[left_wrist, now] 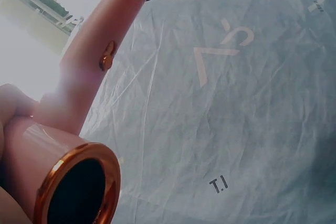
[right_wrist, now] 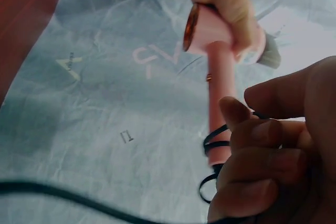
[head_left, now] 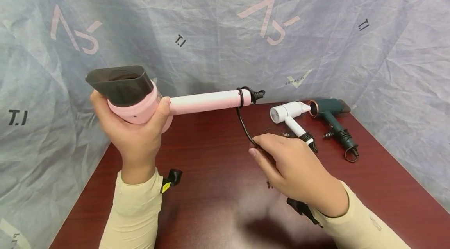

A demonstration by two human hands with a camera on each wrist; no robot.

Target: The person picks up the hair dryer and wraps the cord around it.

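Note:
A pink hair dryer (head_left: 207,102) is held up above the table, its handle pointing right and its dark nozzle (head_left: 121,88) facing upward. My left hand (head_left: 137,143) grips it round the barrel, thumb near the handle's base. Black cord (head_left: 243,124) loops round the handle's end and runs down to my right hand (head_left: 299,167), which holds it between curled fingers. In the left wrist view the handle (left_wrist: 100,45) has a copper-coloured switch, and a copper rim (left_wrist: 112,174) circles the barrel's end. A length of cord (right_wrist: 68,195) crosses low in the right wrist view.
On the right of the dark red table (head_left: 204,186) lie a white hair dryer (head_left: 295,126) and a dark green one (head_left: 330,110), cords wound round their handles. Grey printed cloth (head_left: 211,14) hangs behind and at both sides.

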